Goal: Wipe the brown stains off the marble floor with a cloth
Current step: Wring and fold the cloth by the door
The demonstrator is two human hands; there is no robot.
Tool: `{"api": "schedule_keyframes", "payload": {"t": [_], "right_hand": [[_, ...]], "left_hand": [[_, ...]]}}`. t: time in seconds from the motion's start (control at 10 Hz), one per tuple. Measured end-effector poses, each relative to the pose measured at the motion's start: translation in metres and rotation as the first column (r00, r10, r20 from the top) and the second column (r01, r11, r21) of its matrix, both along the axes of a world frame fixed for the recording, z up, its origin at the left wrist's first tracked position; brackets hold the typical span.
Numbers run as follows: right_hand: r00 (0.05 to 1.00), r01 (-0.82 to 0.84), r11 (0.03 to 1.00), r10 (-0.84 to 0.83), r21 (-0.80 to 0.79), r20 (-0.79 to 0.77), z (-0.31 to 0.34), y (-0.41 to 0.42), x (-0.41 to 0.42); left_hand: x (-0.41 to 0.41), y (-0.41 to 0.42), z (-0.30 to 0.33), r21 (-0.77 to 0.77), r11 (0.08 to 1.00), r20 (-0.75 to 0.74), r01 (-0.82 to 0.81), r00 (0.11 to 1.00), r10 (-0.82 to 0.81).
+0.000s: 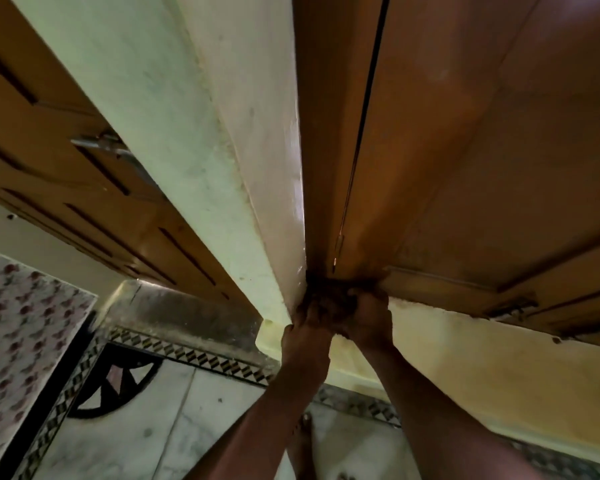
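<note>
Both arms are stretched forward and the 2 hands meet low at the foot of the wooden door (465, 150), right where it joins the pale wall (201, 140). The left hand (305, 327) and right hand (364, 317) are bunched together around a dark, crumpled cloth (329, 299), fingers curled tight on it from both sides. My read is that the 2-handed grip is there to press hard into that tight corner, or to gather the cloth up before rubbing; the blur and shadow make it hard to say which. The cloth sits against the door base and the yellow skirting (465, 358), not out on the open floor. The marble floor (174, 410) lies below, pale with grey veining and a patterned border (187, 351) along its edge; a few small dark specks show on it, but I cannot pick out clear brown stains from here. A bare foot (302, 441) stands on the marble between the arms. A patterned mat (21, 327) lies at the left. No containers are in view: no bucket, no bowl, nothing holding water.
</note>
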State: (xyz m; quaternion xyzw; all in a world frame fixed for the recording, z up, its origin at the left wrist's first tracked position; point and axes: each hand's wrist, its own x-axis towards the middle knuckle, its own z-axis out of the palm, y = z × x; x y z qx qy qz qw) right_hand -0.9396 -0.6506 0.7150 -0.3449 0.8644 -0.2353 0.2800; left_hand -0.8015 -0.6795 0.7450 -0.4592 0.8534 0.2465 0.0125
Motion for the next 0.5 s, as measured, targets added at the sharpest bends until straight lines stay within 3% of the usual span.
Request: {"api": "schedule_keyframes", "payload": {"t": [0.1,0.2,0.3,0.4,0.5], "right_hand": [[0.98,-0.044,0.999,0.039,-0.019,-0.196,-0.029,0.009,0.009],[0.971,-0.207,0.978,0.2,-0.04,-0.135,-0.088,0.015,-0.007],[0.967,-0.246,0.968,0.242,-0.051,-0.082,-0.086,0.022,-0.011],[0.995,-0.077,0.986,0.085,-0.148,0.045,-0.016,0.035,0.008],[0.973,0.079,0.945,-0.004,-0.317,0.23,0.037,0.053,0.03]], "left_hand": [[0.013,0.006,-0.027,0.091,0.996,0.136,0.005,0.991,-0.017],[0.02,-0.002,-0.042,0.129,0.991,0.095,0.036,0.994,-0.048],[0.025,0.0,-0.039,0.178,0.984,-0.004,0.023,1.0,-0.022],[0.034,0.012,-0.02,0.203,0.971,-0.205,-0.125,0.964,0.167],[0.045,0.031,0.014,0.21,0.934,-0.439,-0.289,0.826,0.354]]}}
